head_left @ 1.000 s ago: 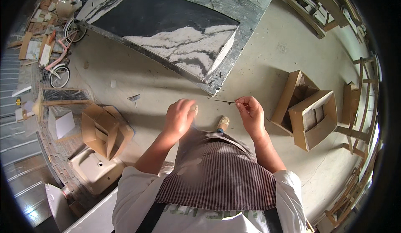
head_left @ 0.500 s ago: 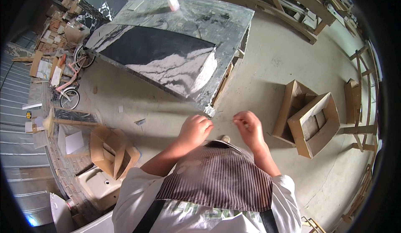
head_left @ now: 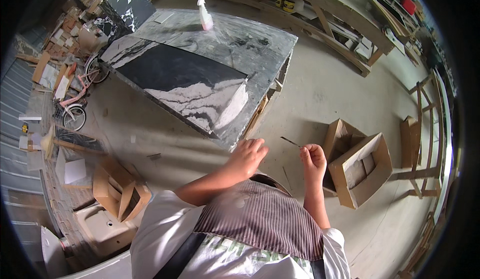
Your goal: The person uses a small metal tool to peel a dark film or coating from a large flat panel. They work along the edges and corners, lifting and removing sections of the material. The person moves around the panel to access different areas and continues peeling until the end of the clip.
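My right hand (head_left: 314,157) is closed around the end of a thin dark strip (head_left: 291,141) that sticks out to the left, held at chest height. My left hand (head_left: 248,155) hovers just left of the strip's free end, fingers curled loosely, holding nothing that I can see. Both hands are above the concrete floor, right at the near corner of a marble slab (head_left: 200,86) with black and white veining. A white spray bottle (head_left: 205,14) stands on the grey slab behind it.
Open cardboard boxes (head_left: 357,166) lie on the floor to the right, and another folded box (head_left: 120,191) to the left. A pink bicycle (head_left: 75,104) stands far left. Wooden frames (head_left: 350,34) run along the back and right side.
The view has tilted upward, bringing the slab and spray bottle further into view. My left hand has let go of the strip's end and sits slightly apart from it.
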`<state>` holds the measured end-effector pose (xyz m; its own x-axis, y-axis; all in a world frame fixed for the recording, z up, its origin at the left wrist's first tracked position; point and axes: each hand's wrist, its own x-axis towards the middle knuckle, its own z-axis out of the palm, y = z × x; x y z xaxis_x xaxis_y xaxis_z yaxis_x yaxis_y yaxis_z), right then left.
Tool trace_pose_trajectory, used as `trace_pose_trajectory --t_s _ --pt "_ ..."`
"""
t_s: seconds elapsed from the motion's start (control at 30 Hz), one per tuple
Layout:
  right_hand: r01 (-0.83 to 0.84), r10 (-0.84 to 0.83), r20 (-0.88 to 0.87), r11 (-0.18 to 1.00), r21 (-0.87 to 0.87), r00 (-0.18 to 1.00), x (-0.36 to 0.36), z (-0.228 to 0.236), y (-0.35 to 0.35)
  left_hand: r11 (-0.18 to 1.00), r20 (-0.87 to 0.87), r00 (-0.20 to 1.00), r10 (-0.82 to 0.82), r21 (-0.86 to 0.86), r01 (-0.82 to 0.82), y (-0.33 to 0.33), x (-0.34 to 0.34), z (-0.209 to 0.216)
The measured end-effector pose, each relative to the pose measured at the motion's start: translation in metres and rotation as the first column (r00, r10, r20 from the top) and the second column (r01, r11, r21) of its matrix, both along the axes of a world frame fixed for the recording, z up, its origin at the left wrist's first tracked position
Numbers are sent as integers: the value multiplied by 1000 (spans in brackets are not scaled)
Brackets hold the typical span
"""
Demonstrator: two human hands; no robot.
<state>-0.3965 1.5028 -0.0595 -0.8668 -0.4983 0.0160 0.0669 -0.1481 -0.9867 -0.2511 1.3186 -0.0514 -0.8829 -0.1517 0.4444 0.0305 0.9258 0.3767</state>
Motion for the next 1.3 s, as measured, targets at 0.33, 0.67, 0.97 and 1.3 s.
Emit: trace_pose_trajectory --t_s 0.33,0.67,0.97,1.3 --pt "-240 241 -23 970 39 970 -87 34 -112 997 164 985 -52 59 43 -58 -47 -5" --pt "-508 525 -97 847 160 845 -189 67 -283 914 66 988 141 375 -156 -106 -135 8" --pt "-726 720 88 684 76 688 -207 56 -380 899 38 961 274 344 -270 -132 -172 8" --pt "-943 941 135 323 -77 311 -218 53 -475 633 93 708 700 376 -676 -160 -234 16"
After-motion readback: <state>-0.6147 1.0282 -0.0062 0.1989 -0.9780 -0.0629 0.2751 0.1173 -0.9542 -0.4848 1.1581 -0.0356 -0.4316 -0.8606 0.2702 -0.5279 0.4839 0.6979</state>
